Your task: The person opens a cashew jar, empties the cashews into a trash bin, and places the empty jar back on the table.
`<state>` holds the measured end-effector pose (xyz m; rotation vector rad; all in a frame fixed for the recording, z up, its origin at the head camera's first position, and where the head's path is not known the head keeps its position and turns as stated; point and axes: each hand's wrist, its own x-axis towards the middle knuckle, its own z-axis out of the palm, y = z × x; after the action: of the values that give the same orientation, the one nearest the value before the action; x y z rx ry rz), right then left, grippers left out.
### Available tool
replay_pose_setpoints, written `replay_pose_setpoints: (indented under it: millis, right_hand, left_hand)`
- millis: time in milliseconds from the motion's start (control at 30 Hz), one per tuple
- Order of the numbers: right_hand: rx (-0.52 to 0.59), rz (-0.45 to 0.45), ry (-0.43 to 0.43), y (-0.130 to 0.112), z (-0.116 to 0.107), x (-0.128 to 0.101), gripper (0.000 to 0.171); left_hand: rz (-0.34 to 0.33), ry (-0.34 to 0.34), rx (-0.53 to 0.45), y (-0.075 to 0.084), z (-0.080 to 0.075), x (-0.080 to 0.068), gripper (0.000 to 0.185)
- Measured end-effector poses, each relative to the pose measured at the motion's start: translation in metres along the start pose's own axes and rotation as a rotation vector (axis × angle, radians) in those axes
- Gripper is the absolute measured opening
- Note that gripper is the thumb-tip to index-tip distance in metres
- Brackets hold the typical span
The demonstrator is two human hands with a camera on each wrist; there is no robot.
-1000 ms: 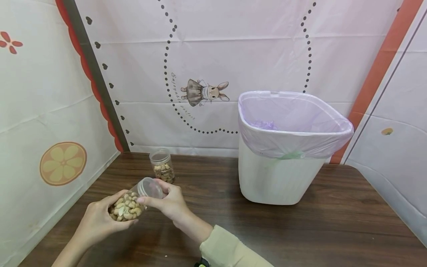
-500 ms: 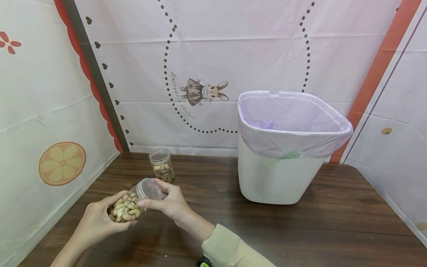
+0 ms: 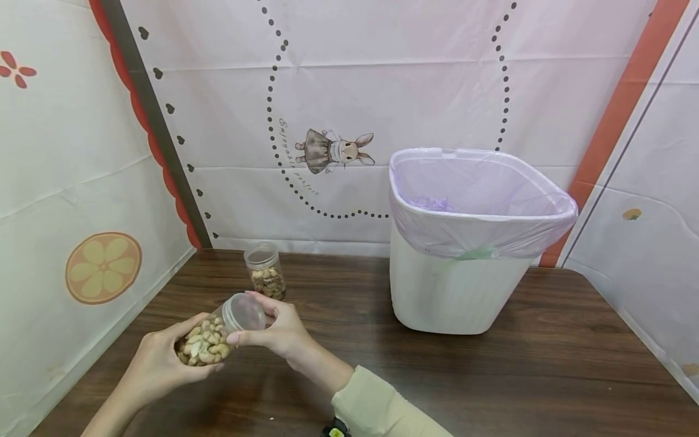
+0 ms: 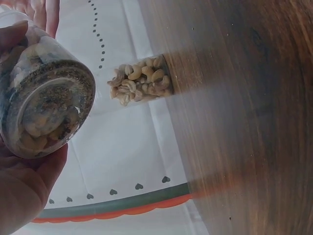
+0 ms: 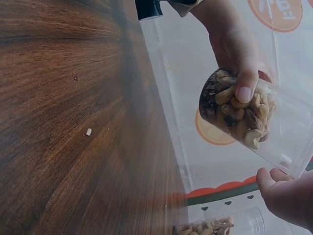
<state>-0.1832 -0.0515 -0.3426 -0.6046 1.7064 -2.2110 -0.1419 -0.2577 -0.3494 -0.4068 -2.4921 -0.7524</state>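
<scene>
Left hand [image 3: 158,364] grips cashew jar [image 3: 210,337] tilted; right hand [image 3: 281,332] pinches its lid [image 3: 244,312]. Unscrewing step; next likely needs twist-off.

Jar [image 3: 210,337] base hidden by left hand [image 3: 158,364], sleeve [image 3: 382,409] cut off

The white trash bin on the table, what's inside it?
The white plastic trash bin holds a pale purple translucent liner bag folded over its rim. Crumpled purple plastic shows near the back wall. The bottom is hidden by the front wall, so any contents there cannot be seen.
</scene>
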Motion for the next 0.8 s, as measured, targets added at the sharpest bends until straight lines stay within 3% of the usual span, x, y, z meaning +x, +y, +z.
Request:
replay_pose_setpoints:
  millis: [400,800]
  right_hand:
    - [0.035,0.002,-0.009,0.0016,0.0,0.0016,0.073]
    - [0.123,0.008,0.117,0.0073,0.0032,0.0007,0.071]
  left_hand:
    - [0.0,0.017,0.003,0.0006,0.0015,0.0003,0.074]
    - [0.007,0.049,0.037,0.0014,0.0029,0.0029,0.074]
